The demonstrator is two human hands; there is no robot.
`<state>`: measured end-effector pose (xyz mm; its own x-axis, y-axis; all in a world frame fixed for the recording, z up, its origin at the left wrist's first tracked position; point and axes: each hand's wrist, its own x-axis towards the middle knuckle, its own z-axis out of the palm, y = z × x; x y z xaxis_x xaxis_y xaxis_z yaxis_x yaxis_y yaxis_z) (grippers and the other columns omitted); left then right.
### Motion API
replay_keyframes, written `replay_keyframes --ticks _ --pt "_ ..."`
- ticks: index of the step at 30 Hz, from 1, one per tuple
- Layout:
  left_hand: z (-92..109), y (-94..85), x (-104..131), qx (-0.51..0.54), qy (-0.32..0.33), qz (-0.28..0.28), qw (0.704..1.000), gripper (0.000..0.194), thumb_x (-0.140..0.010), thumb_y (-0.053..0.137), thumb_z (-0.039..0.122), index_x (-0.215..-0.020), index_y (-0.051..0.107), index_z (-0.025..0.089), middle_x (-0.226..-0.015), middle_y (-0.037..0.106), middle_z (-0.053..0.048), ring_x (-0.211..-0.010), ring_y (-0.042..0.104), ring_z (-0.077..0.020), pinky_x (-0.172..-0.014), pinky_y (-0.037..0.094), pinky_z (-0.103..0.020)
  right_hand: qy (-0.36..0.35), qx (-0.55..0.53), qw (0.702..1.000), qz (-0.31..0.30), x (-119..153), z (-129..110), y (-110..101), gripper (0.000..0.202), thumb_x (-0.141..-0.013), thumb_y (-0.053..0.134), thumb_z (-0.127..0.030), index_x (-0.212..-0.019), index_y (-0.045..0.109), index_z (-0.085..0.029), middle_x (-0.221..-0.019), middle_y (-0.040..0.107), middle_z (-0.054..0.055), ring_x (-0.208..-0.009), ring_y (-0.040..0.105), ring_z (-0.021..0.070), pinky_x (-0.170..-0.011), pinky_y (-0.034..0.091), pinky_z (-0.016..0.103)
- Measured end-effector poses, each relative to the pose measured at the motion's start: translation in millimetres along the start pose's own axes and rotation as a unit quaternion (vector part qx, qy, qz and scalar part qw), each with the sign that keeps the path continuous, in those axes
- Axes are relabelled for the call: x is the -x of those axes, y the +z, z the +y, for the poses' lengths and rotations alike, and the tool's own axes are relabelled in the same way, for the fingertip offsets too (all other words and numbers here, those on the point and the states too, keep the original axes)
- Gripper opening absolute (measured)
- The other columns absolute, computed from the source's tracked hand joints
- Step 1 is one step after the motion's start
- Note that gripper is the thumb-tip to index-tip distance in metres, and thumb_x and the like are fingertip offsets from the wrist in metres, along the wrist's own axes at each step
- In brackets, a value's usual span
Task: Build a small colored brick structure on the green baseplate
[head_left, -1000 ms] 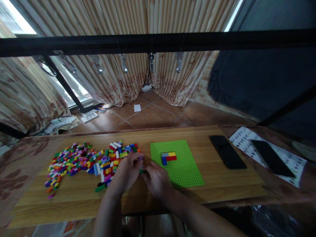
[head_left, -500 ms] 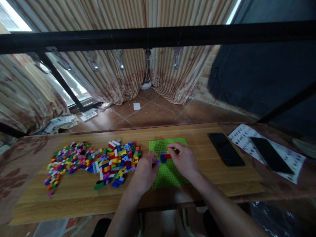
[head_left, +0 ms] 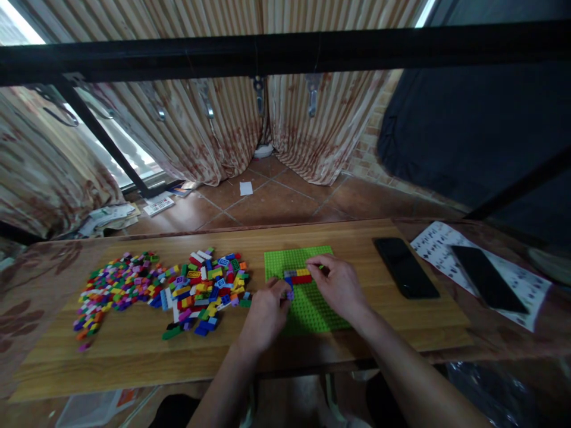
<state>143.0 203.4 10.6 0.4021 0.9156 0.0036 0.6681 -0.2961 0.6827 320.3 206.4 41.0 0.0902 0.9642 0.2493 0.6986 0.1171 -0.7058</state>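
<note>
Both hands were at the green studded baseplate [head_left: 312, 315] on the wooden tabletop [head_left: 401, 327].
The left hand [head_left: 266, 309] pinched a purple toy brick [head_left: 290, 295] near the baseplate's left edge; the right hand's [head_left: 339, 285] fingertips were close together by the right end of the red brick [head_left: 302, 279] and yellow brick [head_left: 303, 272] — whether they gripped anything, I couldn't tell. The baseplate lay right of the tabletop's middle.
</note>
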Motion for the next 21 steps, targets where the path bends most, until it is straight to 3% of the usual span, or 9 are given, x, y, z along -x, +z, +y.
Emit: replay_keyframes --ticks 4,11,16,21 --pt "-0.4 -1.6 3.6 0.038 -0.019 0.0 0.999 0.02 -0.074 0.056 0.005 -0.088 0.059 0.019 -0.09 0.06 -0.003 -0.078 0.06 -0.0141 -0.071 0.045 -0.025 0.013 0.007 1.0 -0.026 0.2 3.1 -3.3 0.019 -0.084 0.053 -0.024 -0.082 0.072 -0.021 -0.084 0.073 0.004 -0.074 0.065 0.0173 -0.071 0.047 0.03" --pt "2.7 -9.1 5.1 0.059 -0.048 0.004 0.997 0.019 -0.073 0.056 0.005 -0.087 0.06 0.018 -0.083 0.065 -0.003 -0.078 0.061 -0.0155 -0.07 0.044 -0.025 0.011 0.05 0.982 -0.181 10.8 5.8 1.0 0.007 -0.072 0.068 -0.021 -0.067 0.071 -0.024 -0.066 0.071 -0.001 -0.061 0.062 0.0162 -0.058 0.041 0.027" --pt "2.9 -6.8 3.2 0.064 -0.065 -0.002 0.996 0.021 -0.077 0.053 0.007 -0.094 0.059 0.018 -0.079 0.067 -0.002 -0.075 0.064 -0.0156 -0.067 0.045 -0.024 -0.004 0.083 0.977 -0.197 17.7 1.3 12.8 0.004 -0.068 0.073 -0.023 -0.066 0.072 -0.027 -0.063 0.07 -0.002 -0.061 0.062 0.0172 -0.055 0.037 0.027" --pt "0.7 -1.9 2.2 0.084 -0.062 0.008 0.994 0.023 -0.078 0.052 0.007 -0.098 0.059 0.017 -0.078 0.068 -0.004 -0.071 0.065 -0.0162 -0.066 0.045 -0.025 -0.01 0.126 0.97 -0.206 17.8 -2.4 18.1 0.005 -0.073 0.07 -0.023 -0.072 0.072 -0.027 -0.072 0.072 0.0 -0.069 0.064 0.0191 -0.057 0.037 0.028"
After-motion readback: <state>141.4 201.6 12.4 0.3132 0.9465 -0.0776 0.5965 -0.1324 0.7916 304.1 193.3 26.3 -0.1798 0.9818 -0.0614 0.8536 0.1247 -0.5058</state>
